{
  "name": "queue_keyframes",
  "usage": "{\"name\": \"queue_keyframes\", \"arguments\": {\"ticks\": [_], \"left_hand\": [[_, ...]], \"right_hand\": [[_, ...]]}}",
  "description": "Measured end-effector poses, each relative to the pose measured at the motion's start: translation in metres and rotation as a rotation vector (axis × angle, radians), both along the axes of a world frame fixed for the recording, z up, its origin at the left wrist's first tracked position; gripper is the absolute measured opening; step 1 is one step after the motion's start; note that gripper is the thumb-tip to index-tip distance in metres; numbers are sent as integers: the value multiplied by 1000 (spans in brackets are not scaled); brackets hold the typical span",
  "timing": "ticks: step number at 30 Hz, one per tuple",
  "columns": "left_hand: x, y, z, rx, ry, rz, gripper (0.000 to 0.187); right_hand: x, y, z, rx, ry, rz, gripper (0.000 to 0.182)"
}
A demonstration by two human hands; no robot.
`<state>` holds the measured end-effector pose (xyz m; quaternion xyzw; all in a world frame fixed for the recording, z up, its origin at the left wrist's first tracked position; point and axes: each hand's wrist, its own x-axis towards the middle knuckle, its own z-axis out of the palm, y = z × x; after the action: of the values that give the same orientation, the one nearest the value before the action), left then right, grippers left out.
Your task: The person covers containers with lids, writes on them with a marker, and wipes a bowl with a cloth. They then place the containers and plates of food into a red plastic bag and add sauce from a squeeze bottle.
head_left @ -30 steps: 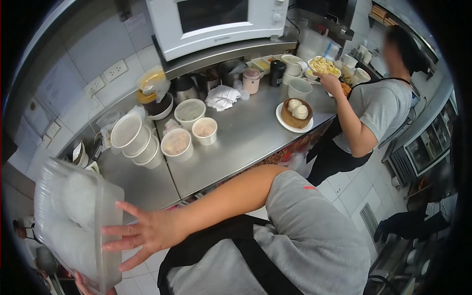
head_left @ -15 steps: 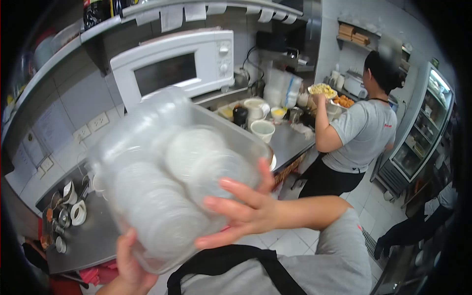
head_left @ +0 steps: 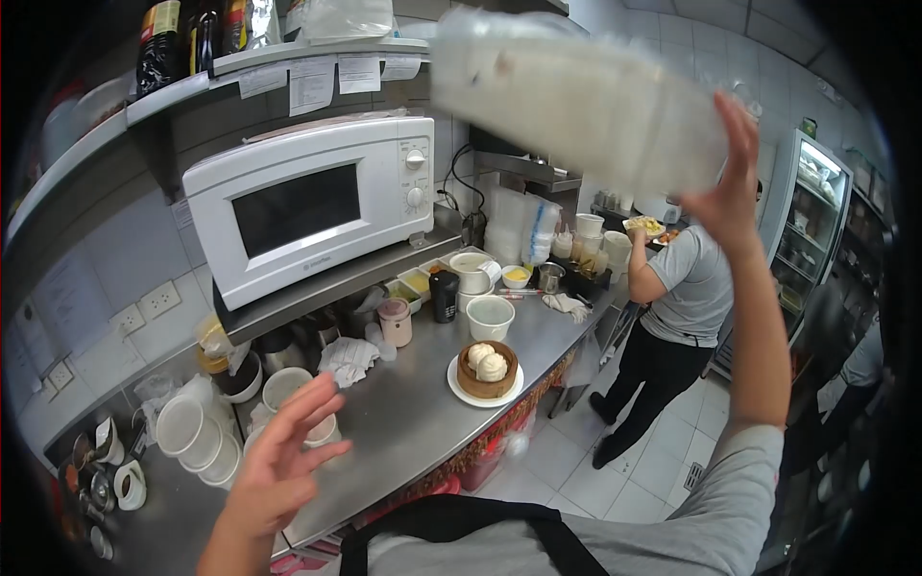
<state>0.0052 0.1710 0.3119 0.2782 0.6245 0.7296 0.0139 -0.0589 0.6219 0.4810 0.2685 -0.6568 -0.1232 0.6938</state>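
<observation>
Buns in steamer, on plate

The translucent rectangular plastic tub is raised higher in the right hand. The left hand has released it.

right hand raised high, fingers up; left hand lower (palm open, fingers slightly curled).

A bare stretch of grey metal worktop runs to its front edge between round white plastic tubs and a round brown bamboo steamer on a white plate. A crumpled white cloth and a pink lidded jar obstruct the rear, beneath a boxy white microwave; a blurred translucent plastic container blocks the air at upper right.
</observation>
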Motion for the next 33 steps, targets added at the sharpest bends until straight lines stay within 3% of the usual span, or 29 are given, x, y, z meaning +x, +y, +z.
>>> {"name": "queue_keyframes", "arguments": {"ticks": [4, 7, 11, 18, 19, 23, 26, 29, 32, 33], "left_hand": [[-15, -34, -17, 123, -26, 194, 78], [-27, -43, -30, 124, 37, 383, 78], [-44, -3, -39, 143, 71, 543, 76], [-88, 90, -36, 176, 32, 705, 87], [-92, 103, -34, 169, 24, 733, 87], [-95, 142, -31, 152, 0, 865, 90], [-89, 165, -27, 158, -10, 951, 92], [-80, 183, -23, 145, -8, 1029, 93], [-74, 191, -28, 107, -9, 1106, 94], [-73, 193, -30, 87, -6, 1128, 94]], "right_hand": [[-50, 20, 81, 6, 118, -4, 92], [-95, 47, 127, -16, 126, -47, 103], [-182, 78, 160, -59, 167, -103, 108], [-341, 102, 170, -219, -68, -71, 110], [-355, 96, 159, -170, 17, -45, 84], [-459, 122, 168, -157, 37, 223, 80], [-512, 121, 157, -330, -134, 116, 82], [-575, 134, 147, -222, -267, 169, 73], [-616, 141, 137, -275, -190, 103, 71], [-624, 143, 137, -271, -96, 136, 62]]}}
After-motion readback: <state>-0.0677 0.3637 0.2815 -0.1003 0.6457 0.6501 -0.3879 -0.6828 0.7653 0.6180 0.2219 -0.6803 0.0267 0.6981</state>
